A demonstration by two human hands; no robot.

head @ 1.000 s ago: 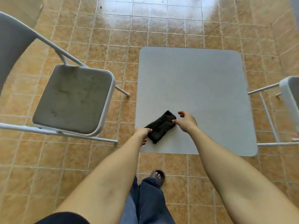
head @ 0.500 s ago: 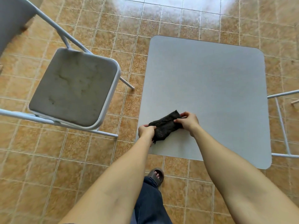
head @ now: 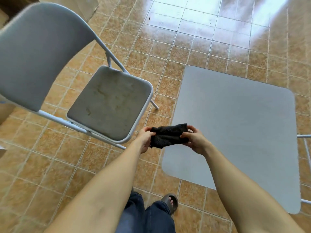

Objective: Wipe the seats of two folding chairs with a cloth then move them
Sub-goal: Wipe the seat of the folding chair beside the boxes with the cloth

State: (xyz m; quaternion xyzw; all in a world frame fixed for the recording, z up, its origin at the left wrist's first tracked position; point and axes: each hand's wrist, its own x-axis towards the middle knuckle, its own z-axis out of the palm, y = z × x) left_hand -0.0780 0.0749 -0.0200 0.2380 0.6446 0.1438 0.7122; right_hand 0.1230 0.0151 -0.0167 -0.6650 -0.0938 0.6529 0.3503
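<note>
Both hands grip a black cloth (head: 169, 135) in the air, at the near left corner of the grey tabletop (head: 239, 125) — left hand (head: 145, 140) pinching one end, right hand (head: 195, 142) closed on the other. A folding chair (head: 109, 105) stands just left, its seat smudged.

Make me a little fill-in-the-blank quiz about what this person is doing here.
1. Both hands, left hand and right hand, hold a ____ cloth.
2. The chair seat looks ____, with marks on it.
3. The grey table stands on the person's ____ side.

Missing words: black; dirty; right
</note>
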